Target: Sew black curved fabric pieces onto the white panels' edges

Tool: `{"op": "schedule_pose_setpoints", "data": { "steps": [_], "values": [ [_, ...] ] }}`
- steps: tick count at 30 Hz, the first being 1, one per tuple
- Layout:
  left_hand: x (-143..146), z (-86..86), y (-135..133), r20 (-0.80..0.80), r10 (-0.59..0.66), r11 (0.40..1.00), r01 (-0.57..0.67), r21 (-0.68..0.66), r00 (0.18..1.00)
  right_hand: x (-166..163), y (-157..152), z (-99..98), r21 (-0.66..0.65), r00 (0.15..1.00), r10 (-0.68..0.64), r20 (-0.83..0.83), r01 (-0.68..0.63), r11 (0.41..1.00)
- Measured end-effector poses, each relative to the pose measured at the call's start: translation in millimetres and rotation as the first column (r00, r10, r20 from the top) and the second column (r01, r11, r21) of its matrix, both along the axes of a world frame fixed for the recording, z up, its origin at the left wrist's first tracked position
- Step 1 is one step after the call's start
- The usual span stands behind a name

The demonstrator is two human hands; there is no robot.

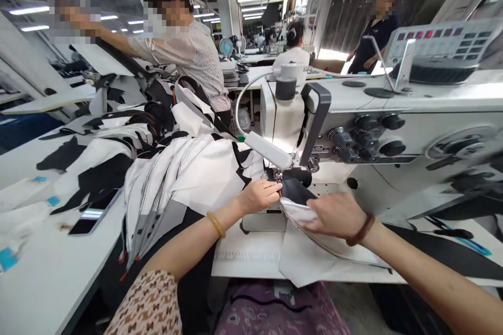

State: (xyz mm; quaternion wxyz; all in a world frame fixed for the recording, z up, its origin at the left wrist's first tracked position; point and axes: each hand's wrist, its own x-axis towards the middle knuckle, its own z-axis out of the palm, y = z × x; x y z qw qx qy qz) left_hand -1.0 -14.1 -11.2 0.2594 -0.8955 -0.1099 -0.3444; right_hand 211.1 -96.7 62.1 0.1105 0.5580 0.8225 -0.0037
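Observation:
A sewing machine (283, 131) stands in front of me with its lamp lit over the presser foot (278, 174). Just in front of the foot, my left hand (259, 196) has its fingers pressed together on the edge of a fabric piece, beside a short orange strip. My right hand (338, 214), a little blurred, grips the same fabric piece (310, 256). This piece is white with a dark part under the foot, and a corded seam curves along it. Its lower corner hangs over the table's front edge.
Left of the machine lies a stack of white and black fabric pieces (204, 162). A phone (96, 212) rests on the left table (51, 282). A person (200, 57) handles dark material behind the stack; others are farther back. Scissors (451, 230) lie at the right.

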Motion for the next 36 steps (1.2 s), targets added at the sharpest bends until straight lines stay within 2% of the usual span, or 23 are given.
{"op": "schedule_pose_setpoints", "data": {
  "steps": [2,4,6,8,11,14,16,18,21,22,23,25,26,27,29,31,33,36],
  "values": [
    [0,-2.3,0,-0.003,0.023,1.0,-0.023,-0.013,1.0,5,-4,-4.8,-0.094,0.997,-0.022,-0.073,0.015,0.995],
    [1,-5.1,1,-0.016,0.041,0.999,-0.041,-0.033,0.999,3,-10,-24.0,-0.14,0.966,-0.029,-0.258,-0.008,0.99],
    [2,-7.0,2,-0.069,0.079,0.994,-0.084,-0.075,0.995,-2,-13,-49.2,-0.134,0.877,-0.027,-0.479,-0.042,0.99],
    [3,-7.4,2,-0.144,0.118,0.982,-0.137,-0.129,0.983,-6,-14,-68.3,-0.132,0.785,-0.076,-0.615,-0.007,0.991],
    [3,-6.3,1,-0.183,0.141,0.968,-0.174,-0.179,0.973,-8,-11,-70.5,-0.153,0.718,-0.165,-0.677,0.083,0.985],
    [4,-5.9,1,-0.179,0.149,0.965,-0.183,-0.189,0.972,-11,-10,-49.3,-0.199,0.738,-0.243,-0.63,0.149,0.969],
    [4,-6.8,2,-0.177,0.137,0.969,-0.169,-0.18,0.975,-14,-13,-35.3,-0.164,0.849,-0.228,-0.477,0.169,0.972],
    [4,-8.0,4,-0.162,0.12,0.976,-0.147,-0.162,0.979,-18,-17,-27.7,-0.074,0.944,-0.136,-0.3,0.119,0.99],
    [4,-8.9,7,-0.136,0.1,0.981,-0.121,-0.15,0.986,-21,-20,-25.5,0.163,0.989,0.089,-0.118,-0.069,0.984],
    [4,-8.8,9,-0.136,0.092,0.982,-0.113,-0.153,0.986,-21,-19,-25.1,0.271,0.981,0.179,-0.075,-0.153,0.95],
    [3,-8.4,11,-0.138,0.082,0.982,-0.104,-0.159,0.987,-21,-17,-24.2,0.378,0.961,0.276,-0.027,-0.245,0.893],
    [2,-7.5,14,-0.145,0.061,0.981,-0.086,-0.173,0.988,-23,-10,-19.9,0.5,0.903,0.428,0.021,-0.38,0.778],
    [2,-7.2,15,-0.145,0.053,0.98,-0.079,-0.18,0.988,-24,-6,-16.6,0.498,0.888,0.46,0.017,-0.407,0.766],
    [2,-7.1,16,-0.142,0.05,0.98,-0.076,-0.186,0.989,-26,-3,-12.9,0.457,0.892,0.452,0.003,-0.403,0.793],
    [2,-8.1,13,-0.142,0.051,0.977,-0.079,-0.196,0.989,-29,0,-5.8,0.296,0.937,0.349,-0.018,-0.328,0.897],
    [4,-10.6,8,-0.159,0.057,0.975,-0.089,-0.203,0.986,-30,0,-2.1,0.16,0.969,0.248,-0.002,-0.244,0.956],
    [7,-14.2,3,-0.18,0.06,0.973,-0.098,-0.209,0.982,-27,2,-4.5,0.112,0.972,0.233,0.009,-0.232,0.966],
    [10,-18.5,4,-0.198,0.095,0.963,-0.141,-0.23,0.976,-15,11,-19.4,0.087,0.967,0.253,-0.035,-0.249,0.965]
  ]
}}
